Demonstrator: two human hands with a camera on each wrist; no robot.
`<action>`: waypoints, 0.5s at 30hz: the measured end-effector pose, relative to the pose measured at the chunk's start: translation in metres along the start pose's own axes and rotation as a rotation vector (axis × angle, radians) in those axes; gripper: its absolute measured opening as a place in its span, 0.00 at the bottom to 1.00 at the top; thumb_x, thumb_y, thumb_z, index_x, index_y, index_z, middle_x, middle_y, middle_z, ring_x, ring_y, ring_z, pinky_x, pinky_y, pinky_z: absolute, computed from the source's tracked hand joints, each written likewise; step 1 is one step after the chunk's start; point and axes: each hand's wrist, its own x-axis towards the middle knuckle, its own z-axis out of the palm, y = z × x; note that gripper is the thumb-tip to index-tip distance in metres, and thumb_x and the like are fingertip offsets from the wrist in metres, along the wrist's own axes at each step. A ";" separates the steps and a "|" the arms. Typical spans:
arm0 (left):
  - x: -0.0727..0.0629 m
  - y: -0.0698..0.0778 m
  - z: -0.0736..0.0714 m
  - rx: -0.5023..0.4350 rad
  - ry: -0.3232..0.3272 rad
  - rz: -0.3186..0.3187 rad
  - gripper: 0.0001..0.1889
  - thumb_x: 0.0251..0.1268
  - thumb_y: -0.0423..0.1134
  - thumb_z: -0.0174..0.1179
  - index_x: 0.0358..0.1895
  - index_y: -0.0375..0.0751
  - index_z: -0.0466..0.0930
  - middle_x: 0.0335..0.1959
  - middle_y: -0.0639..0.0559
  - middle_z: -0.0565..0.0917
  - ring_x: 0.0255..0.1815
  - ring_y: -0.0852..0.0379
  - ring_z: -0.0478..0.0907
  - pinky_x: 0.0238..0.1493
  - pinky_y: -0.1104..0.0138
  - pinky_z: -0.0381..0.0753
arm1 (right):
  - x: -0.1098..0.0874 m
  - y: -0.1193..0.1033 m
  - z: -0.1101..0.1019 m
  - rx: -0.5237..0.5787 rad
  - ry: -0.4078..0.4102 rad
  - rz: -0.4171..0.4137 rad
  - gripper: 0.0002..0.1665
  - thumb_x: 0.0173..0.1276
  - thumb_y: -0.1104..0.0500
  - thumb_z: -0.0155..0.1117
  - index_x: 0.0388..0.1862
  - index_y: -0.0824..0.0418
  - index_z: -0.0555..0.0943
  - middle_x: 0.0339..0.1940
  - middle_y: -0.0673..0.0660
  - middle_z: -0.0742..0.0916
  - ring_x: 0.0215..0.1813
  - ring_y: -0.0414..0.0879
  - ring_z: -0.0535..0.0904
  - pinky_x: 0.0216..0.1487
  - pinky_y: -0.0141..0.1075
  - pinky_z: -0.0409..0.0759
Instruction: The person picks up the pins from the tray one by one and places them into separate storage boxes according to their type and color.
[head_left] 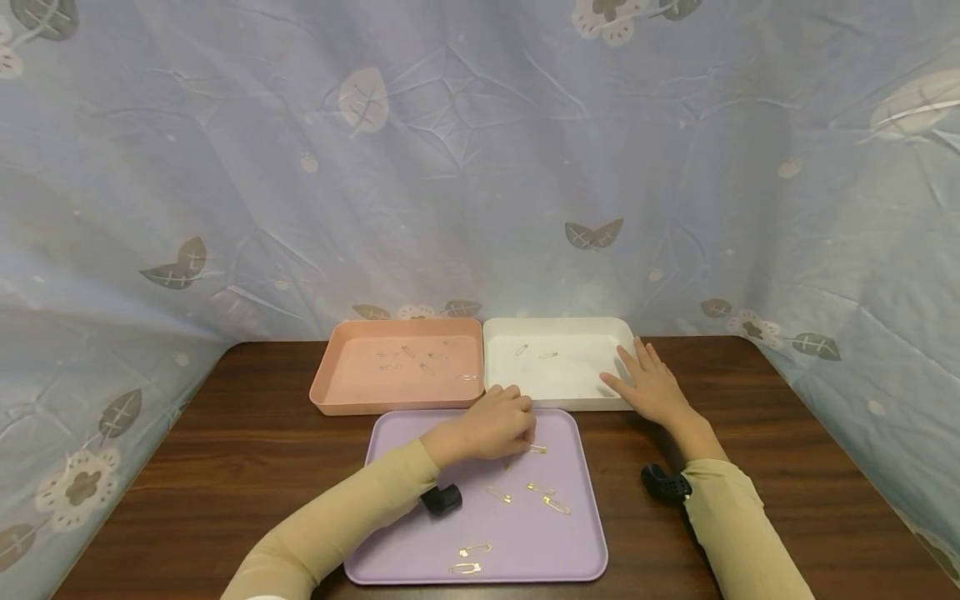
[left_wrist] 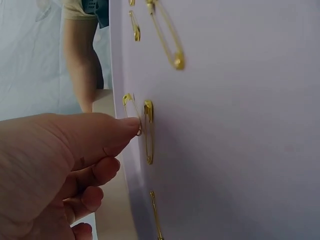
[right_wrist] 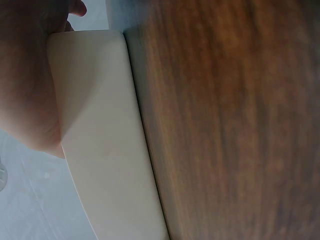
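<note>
My left hand point(head_left: 504, 422) reaches over the lilac tray point(head_left: 517, 546), its fingers curled. In the left wrist view, thumb and fingers pinch a gold safety pin point(left_wrist: 128, 102) near its narrow end. Right beside it on the tray is another safety pin point(left_wrist: 149, 132), and more gold safety pins point(head_left: 557, 506) lie scattered nearer the front. My right hand point(head_left: 651, 385) spreads its fingers over the right rim of the white tray point(head_left: 570, 404), holding nothing. Two gold safety pins point(head_left: 549, 356) lie inside that tray.
Left of the white tray stands a pink tray point(head_left: 352, 408) with several small silvery pins point(head_left: 427, 368) in it. All three trays sit on a dark wooden table point(head_left: 225, 467). A patterned curtain point(head_left: 450, 167) hangs behind the table and along its sides.
</note>
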 end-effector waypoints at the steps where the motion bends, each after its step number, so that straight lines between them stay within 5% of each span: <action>1: 0.000 0.000 -0.001 -0.001 -0.006 0.000 0.04 0.61 0.48 0.65 0.30 0.58 0.83 0.34 0.63 0.78 0.37 0.61 0.66 0.37 0.71 0.58 | 0.000 0.000 0.000 0.001 0.000 0.000 0.49 0.72 0.31 0.44 0.78 0.64 0.52 0.79 0.72 0.46 0.79 0.71 0.39 0.70 0.71 0.44; 7: 0.001 0.000 -0.003 -0.015 -0.031 0.012 0.05 0.60 0.47 0.64 0.28 0.57 0.82 0.33 0.63 0.76 0.35 0.62 0.65 0.36 0.71 0.57 | -0.001 -0.001 0.000 0.005 0.001 -0.003 0.49 0.72 0.32 0.44 0.78 0.64 0.52 0.79 0.72 0.47 0.79 0.71 0.39 0.70 0.71 0.44; 15: 0.008 -0.006 -0.007 -0.031 0.021 0.004 0.04 0.57 0.47 0.63 0.27 0.57 0.81 0.30 0.63 0.74 0.34 0.62 0.64 0.37 0.70 0.57 | -0.001 -0.002 -0.001 0.004 0.004 -0.006 0.49 0.72 0.32 0.44 0.78 0.64 0.52 0.79 0.72 0.47 0.79 0.71 0.39 0.70 0.72 0.44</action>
